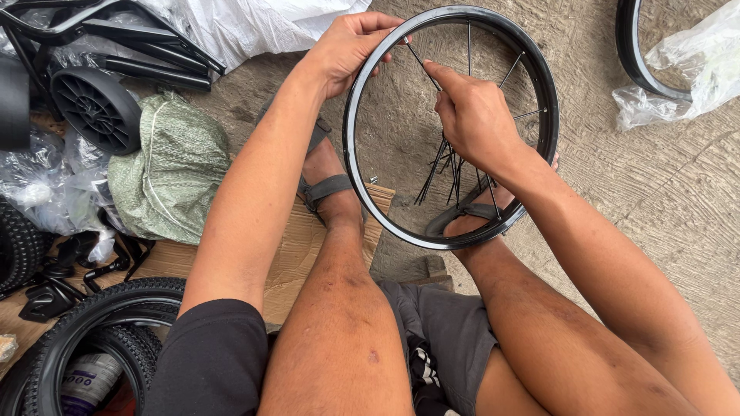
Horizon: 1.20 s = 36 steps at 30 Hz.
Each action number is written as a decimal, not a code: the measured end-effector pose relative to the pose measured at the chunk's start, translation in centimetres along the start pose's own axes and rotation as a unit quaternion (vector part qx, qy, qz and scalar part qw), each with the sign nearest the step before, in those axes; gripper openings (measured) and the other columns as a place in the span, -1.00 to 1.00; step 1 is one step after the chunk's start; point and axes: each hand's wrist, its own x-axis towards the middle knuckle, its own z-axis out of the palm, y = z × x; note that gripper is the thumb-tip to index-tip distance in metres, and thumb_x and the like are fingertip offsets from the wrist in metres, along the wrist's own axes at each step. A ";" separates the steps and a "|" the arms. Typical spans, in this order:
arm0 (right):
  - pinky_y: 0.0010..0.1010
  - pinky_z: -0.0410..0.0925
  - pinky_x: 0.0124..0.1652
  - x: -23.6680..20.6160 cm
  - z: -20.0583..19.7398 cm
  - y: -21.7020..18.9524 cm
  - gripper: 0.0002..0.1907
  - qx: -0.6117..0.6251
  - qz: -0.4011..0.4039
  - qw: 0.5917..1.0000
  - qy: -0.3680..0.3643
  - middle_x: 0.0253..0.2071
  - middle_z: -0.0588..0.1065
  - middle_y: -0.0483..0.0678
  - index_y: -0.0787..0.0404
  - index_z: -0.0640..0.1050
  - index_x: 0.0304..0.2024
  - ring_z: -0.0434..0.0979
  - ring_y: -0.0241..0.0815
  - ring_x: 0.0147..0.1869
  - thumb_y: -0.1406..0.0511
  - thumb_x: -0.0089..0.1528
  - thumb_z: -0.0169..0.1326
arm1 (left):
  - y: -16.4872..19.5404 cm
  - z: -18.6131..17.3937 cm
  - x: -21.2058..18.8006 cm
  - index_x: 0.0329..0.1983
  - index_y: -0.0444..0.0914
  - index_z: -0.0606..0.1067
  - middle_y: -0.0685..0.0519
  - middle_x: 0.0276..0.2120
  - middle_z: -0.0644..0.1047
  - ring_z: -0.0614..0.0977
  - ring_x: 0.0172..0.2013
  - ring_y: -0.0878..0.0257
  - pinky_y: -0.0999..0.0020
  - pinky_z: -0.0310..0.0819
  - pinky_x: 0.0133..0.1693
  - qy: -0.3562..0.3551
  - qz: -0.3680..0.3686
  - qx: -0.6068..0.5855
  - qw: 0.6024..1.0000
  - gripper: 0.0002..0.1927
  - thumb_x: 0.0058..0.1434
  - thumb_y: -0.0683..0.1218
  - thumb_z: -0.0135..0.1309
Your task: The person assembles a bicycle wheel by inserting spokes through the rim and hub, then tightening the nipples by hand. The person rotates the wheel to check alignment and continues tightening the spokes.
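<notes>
A black bicycle wheel rim (pixel 354 154) stands upright between my feet, its lower edge resting by my sandals. My left hand (pixel 347 46) grips the top left of the rim, fingers curled over its edge. Inside the rim, my right hand (pixel 474 115) pinches a thin black spoke (pixel 420 60) that runs up toward the rim's top left. Several loose spokes (pixel 447 173) hang in a bundle below my right hand, and a few more fan out toward the rim's right side.
Black knobby tyres (pixel 92 323) lie at the lower left beside small black parts. A green woven sack (pixel 173 166), a black plastic wheel (pixel 92 108) and clear plastic bags sit left. Flat cardboard (pixel 297 254) lies under my left foot. Another rim (pixel 636 54) is top right on concrete.
</notes>
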 end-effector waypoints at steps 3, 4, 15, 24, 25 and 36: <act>-0.09 0.43 -0.27 0.0 0.0 0.1 -0.52 -0.004 -0.006 1.000 0.004 -0.35 0.56 0.23 0.43 0.47 0.27 0.60 0.13 -0.33 0.52 0.28 -0.04 | 0.3 -0.2 0.2 0.10 -0.27 0.60 0.12 -0.23 0.69 0.65 -0.42 0.50 0.65 0.52 -0.49 -0.011 -0.004 0.002 1.000 -0.70 0.33 -0.10 0.20; -0.09 0.43 -0.27 0.0 0.0 0.1 -0.53 -0.001 0.000 1.000 0.002 -0.34 0.56 0.24 0.43 0.47 0.27 0.60 0.13 -0.33 0.52 0.29 -0.03 | 0.4 -0.2 0.2 0.09 -0.26 0.60 0.11 -0.24 0.69 0.66 -0.42 0.49 0.64 0.55 -0.49 -0.010 -0.003 0.003 1.000 -0.70 0.32 -0.09 0.19; -0.07 0.44 -0.21 -0.1 0.0 0.0 -0.54 0.003 -0.027 1.000 0.014 -0.26 0.56 0.28 0.42 0.47 0.27 0.61 0.20 -0.26 0.52 0.30 -0.03 | 1.5 -0.8 0.1 0.03 -0.26 0.62 0.14 -0.38 0.67 0.63 -0.49 0.51 0.62 0.49 -0.51 -0.019 -0.008 0.083 0.996 -0.75 0.33 -0.09 0.23; -0.09 0.42 -0.30 0.0 0.1 0.1 -0.53 -0.001 0.013 1.000 -0.005 -0.35 0.55 0.24 0.42 0.47 0.28 0.59 0.12 -0.36 0.51 0.30 -0.03 | 0.8 -0.4 0.1 0.06 -0.23 0.63 0.16 -0.42 0.64 0.61 -0.49 0.53 0.65 0.46 -0.52 0.000 0.018 0.097 0.995 -0.73 0.35 -0.06 0.20; -0.09 0.42 -0.30 0.0 0.1 0.1 -0.53 -0.002 0.009 1.000 -0.003 -0.34 0.55 0.24 0.43 0.46 0.28 0.59 0.12 -0.36 0.51 0.30 -0.03 | 0.6 -0.2 0.2 0.05 -0.23 0.64 0.16 -0.43 0.64 0.61 -0.49 0.53 0.64 0.46 -0.53 0.009 0.018 0.103 0.994 -0.73 0.35 -0.06 0.19; -0.07 0.43 -0.24 0.0 0.2 0.2 -0.52 -0.008 -0.012 1.000 0.009 -0.32 0.56 0.25 0.42 0.47 0.27 0.60 0.18 -0.29 0.53 0.28 -0.02 | 0.4 -0.8 0.3 0.01 -0.27 0.63 0.16 -0.36 0.65 0.64 -0.39 0.48 0.59 0.54 -0.36 -0.012 0.072 0.134 0.988 -0.78 0.39 -0.07 0.18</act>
